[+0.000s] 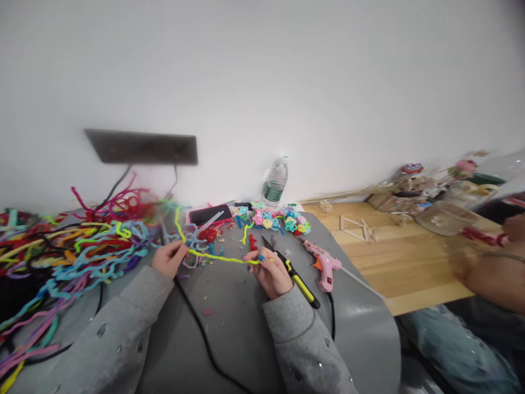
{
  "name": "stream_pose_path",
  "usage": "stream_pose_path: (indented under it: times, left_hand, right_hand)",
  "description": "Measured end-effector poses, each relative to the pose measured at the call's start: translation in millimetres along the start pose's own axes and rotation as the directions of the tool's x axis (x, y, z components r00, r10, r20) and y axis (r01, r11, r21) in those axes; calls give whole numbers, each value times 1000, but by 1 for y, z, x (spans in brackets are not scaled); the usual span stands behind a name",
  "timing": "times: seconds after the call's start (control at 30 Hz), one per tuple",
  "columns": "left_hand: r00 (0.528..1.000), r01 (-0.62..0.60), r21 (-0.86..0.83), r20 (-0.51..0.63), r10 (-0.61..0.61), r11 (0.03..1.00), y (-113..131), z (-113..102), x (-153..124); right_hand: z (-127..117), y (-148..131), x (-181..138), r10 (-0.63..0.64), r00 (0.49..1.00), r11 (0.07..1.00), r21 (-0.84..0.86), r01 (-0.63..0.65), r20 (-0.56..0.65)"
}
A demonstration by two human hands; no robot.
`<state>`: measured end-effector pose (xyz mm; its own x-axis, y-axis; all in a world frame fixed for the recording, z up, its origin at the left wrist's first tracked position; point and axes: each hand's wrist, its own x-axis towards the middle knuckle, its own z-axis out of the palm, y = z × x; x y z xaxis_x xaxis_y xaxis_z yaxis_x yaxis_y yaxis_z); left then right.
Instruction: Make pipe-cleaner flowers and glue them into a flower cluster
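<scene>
A bright yellow-green pipe cleaner (221,258) stretches between my two hands above the grey table. My left hand (169,259) pinches it near a bend, and its free end stands up beyond the fingers. The other end sits between the fingertips of my right hand (270,272). Just right of that hand lie yellow-and-black pliers (301,284), and past them a pink glue gun (327,268) with a glue stick in its back. Several small pipe-cleaner flowers (266,215) are bunched behind my hands.
A tangle of coloured pipe cleaners (102,246) covers the left side. A phone (210,215) and a water bottle (276,181) are by the wall. A black cable (200,328) crosses the grey table. Another person's arm (492,273) is over the wooden table (394,257) at right.
</scene>
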<state>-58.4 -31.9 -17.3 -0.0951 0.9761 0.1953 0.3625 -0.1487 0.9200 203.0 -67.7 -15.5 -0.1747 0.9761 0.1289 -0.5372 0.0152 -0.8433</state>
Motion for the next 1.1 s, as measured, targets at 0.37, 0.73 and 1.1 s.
stream_pose_path:
  times: [0.37, 0.73, 1.1]
  left_hand:
    - [948, -226, 557, -64, 313, 799, 13, -1, -4]
    - [985, -141, 200, -72, 158, 970, 8, -1, -4]
    - [1000, -10, -109, 21, 12, 994, 40, 36, -19]
  right_hand:
    - [4, 2, 1, 188, 960, 976, -152, -159, 206]
    - [3, 2, 3, 130, 983, 991, 2, -132, 131]
    - [5, 6, 4, -26, 992, 950, -308, 62, 120]
